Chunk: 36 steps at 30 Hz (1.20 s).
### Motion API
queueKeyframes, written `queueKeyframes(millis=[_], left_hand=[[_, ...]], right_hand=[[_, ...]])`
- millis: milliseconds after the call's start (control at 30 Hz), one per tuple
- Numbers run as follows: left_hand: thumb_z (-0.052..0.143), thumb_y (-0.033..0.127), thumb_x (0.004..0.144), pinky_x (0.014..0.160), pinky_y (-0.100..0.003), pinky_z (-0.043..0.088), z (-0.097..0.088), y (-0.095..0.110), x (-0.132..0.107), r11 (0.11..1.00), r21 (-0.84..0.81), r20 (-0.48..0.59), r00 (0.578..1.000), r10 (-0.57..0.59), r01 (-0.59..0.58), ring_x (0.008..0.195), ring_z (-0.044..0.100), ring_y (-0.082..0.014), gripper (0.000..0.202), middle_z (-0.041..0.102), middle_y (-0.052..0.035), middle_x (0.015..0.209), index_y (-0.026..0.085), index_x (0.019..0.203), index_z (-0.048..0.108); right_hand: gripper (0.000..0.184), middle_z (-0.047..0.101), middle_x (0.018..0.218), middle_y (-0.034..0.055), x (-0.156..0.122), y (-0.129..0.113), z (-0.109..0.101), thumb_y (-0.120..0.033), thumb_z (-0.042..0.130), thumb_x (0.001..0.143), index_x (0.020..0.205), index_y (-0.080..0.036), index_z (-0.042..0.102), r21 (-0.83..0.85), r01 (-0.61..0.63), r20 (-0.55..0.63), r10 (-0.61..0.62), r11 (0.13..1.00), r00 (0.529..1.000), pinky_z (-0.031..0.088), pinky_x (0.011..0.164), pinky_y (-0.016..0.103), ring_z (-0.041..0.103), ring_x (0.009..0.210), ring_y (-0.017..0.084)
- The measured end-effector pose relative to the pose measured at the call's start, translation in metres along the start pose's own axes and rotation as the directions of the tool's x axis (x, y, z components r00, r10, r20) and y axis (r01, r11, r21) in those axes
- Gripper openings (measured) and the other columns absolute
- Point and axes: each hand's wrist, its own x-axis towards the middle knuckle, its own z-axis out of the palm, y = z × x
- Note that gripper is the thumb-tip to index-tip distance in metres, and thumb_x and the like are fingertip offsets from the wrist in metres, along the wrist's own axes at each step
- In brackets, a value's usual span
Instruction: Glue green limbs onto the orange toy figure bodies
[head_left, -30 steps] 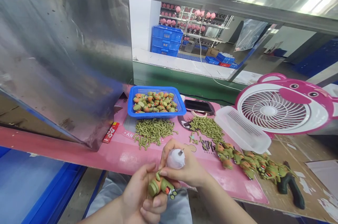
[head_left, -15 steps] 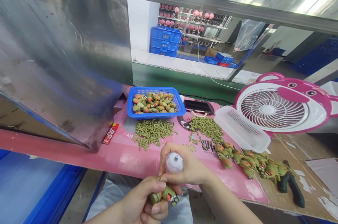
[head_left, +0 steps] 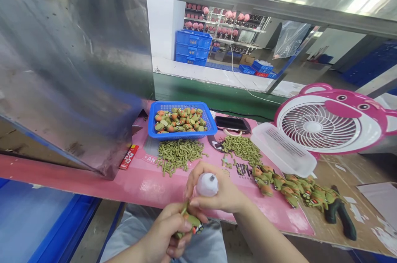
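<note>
My left hand is closed around a small green and orange toy figure, held low in front of the bench edge. My right hand grips a small white squeeze bottle with a thin metal tip pointing up, and its fingers also pinch a green part against the figure. Two piles of loose green parts lie on the pink mat just beyond my hands. A blue basket full of figure pieces stands behind the left pile. A row of assembled figures lies to the right.
A large metal sheet leans at the left. A pink bear-shaped fan and a white plastic lid stand at the right. A phone lies behind the piles. A dark tool and a red packet lie on the bench.
My left hand has turned and closed further over the figure, hiding more of it. My right hand dipped and came back up with the bottle, still pressed against the figure.
</note>
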Motion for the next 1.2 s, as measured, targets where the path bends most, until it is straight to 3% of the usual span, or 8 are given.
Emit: queueKeyframes(millis=[133, 300, 433, 533, 667, 900, 1067, 1200], left_hand=[[0.059, 0.023, 0.06, 0.04, -0.02, 0.012, -0.007, -0.004, -0.003, 0.978, 0.102, 0.033, 0.983, 0.182, -0.184, 0.04, 0.018, -0.0044, 0.025, 0.037, 0.0078, 0.049, 0.014, 0.082, 0.064], [0.068, 0.037, 0.065, 0.049, -0.021, 0.024, -0.018, -0.016, -0.004, 0.828, 0.276, 0.077, 0.87, 0.486, -0.487, 0.05, 0.029, -0.0086, 0.035, 0.039, 0.0056, 0.059, 0.021, 0.095, 0.062], [0.073, 0.037, 0.063, 0.049, -0.018, 0.027, -0.022, -0.019, -0.003, 0.816, 0.195, 0.135, 0.839, 0.527, -0.544, 0.05, 0.031, -0.0075, 0.041, 0.041, 0.0057, 0.061, 0.025, 0.101, 0.06], [0.075, 0.041, 0.059, 0.072, -0.024, 0.039, -0.017, -0.018, -0.001, 0.823, 0.044, 0.153, 0.817, 0.555, -0.567, 0.072, 0.049, -0.0143, 0.048, 0.053, 0.0005, 0.076, 0.027, 0.102, 0.06], [0.077, 0.045, 0.052, 0.091, -0.036, 0.035, -0.01, -0.014, 0.004, 0.841, -0.076, 0.15, 0.828, 0.541, -0.536, 0.093, 0.053, -0.0221, 0.056, 0.057, -0.003, 0.096, 0.028, 0.101, 0.058], [0.073, 0.046, 0.06, 0.061, -0.018, 0.04, -0.021, -0.014, -0.001, 0.862, 0.065, 0.101, 0.863, 0.496, -0.503, 0.062, 0.049, -0.0088, 0.052, 0.057, 0.0027, 0.08, 0.028, 0.104, 0.054], [0.067, 0.031, 0.07, 0.069, -0.024, 0.046, -0.035, -0.019, -0.006, 0.76, 0.363, 0.004, 0.817, 0.577, -0.539, 0.078, 0.058, -0.0178, 0.039, 0.065, -0.005, 0.091, 0.025, 0.109, 0.059], [0.066, 0.024, 0.07, 0.054, -0.023, 0.047, -0.035, -0.019, -0.005, 0.676, 0.522, -0.057, 0.77, 0.635, -0.519, 0.067, 0.06, -0.018, 0.035, 0.069, -0.0075, 0.09, 0.022, 0.105, 0.064]], right_hand=[[0.026, 0.062, 0.072, -0.0011, -0.009, 0.001, -0.01, -0.016, 0.071, 0.064, 0.078, -0.022, 0.05, 0.015, 0.138, -0.212, -0.132, 0.99, 0.968, 0.044, 0.063, 0.026, 0.056, 0.067, 0.013], [0.025, 0.063, 0.074, -0.0016, -0.03, 0.012, -0.001, -0.019, 0.072, 0.066, 0.079, -0.024, 0.051, 0.029, 0.149, -0.403, -0.125, 0.988, 0.907, 0.045, 0.06, 0.023, 0.057, 0.066, 0.012], [0.027, 0.062, 0.076, -0.0014, -0.038, 0.023, 0.021, -0.019, 0.075, 0.062, 0.078, -0.022, 0.053, 0.177, 0.082, -0.407, -0.003, 0.981, 0.913, 0.047, 0.058, 0.02, 0.058, 0.064, 0.01], [0.03, 0.062, 0.076, -0.0014, -0.036, 0.028, 0.034, -0.018, 0.076, 0.058, 0.077, -0.022, 0.053, 0.276, 0.066, -0.392, 0.05, 0.959, 0.919, 0.047, 0.056, 0.02, 0.058, 0.061, 0.01], [0.032, 0.064, 0.075, -0.0012, -0.032, 0.03, 0.04, -0.02, 0.077, 0.057, 0.078, -0.022, 0.052, 0.331, 0.057, -0.416, 0.092, 0.942, 0.905, 0.048, 0.056, 0.021, 0.059, 0.063, 0.012], [0.033, 0.064, 0.077, -0.0017, -0.034, 0.034, 0.039, -0.022, 0.077, 0.058, 0.079, -0.024, 0.051, 0.301, 0.12, -0.461, 0.034, 0.946, 0.887, 0.048, 0.06, 0.023, 0.06, 0.068, 0.013], [0.029, 0.064, 0.08, -0.0025, -0.039, 0.027, 0.034, -0.018, 0.075, 0.062, 0.08, -0.024, 0.053, 0.164, 0.129, -0.522, -0.025, 0.978, 0.852, 0.047, 0.062, 0.019, 0.058, 0.07, 0.011], [0.028, 0.064, 0.078, -0.0015, -0.04, 0.019, 0.034, -0.016, 0.075, 0.061, 0.077, -0.024, 0.053, 0.098, 0.119, -0.54, -0.048, 0.988, 0.84, 0.048, 0.062, 0.019, 0.058, 0.069, 0.011]])
